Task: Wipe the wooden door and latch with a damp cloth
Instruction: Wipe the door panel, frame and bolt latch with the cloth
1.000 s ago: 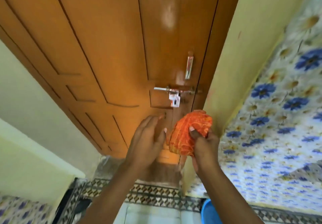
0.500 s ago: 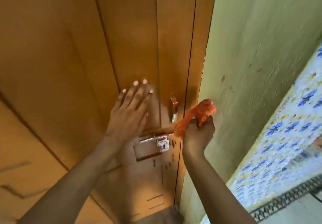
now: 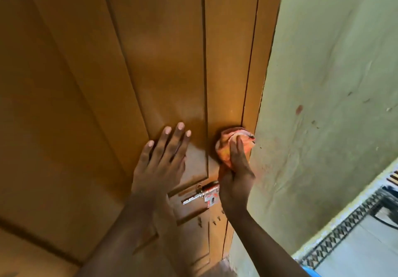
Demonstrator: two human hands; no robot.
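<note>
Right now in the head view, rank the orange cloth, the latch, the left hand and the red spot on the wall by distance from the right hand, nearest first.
1. Orange cloth: held in the right hand, pressed on the door's edge.
2. Latch: just left of that hand's heel.
3. Left hand: flat on the door, further left.
4. Red spot: up and right, on the wall.

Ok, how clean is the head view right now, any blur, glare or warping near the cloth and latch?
Head view: soft overall, cloth and right hand slightly smeared; latch readable; dull sheen on the door, no harsh glare; left hand fairly sharp; wide-angle lens splays the door lines.
</note>
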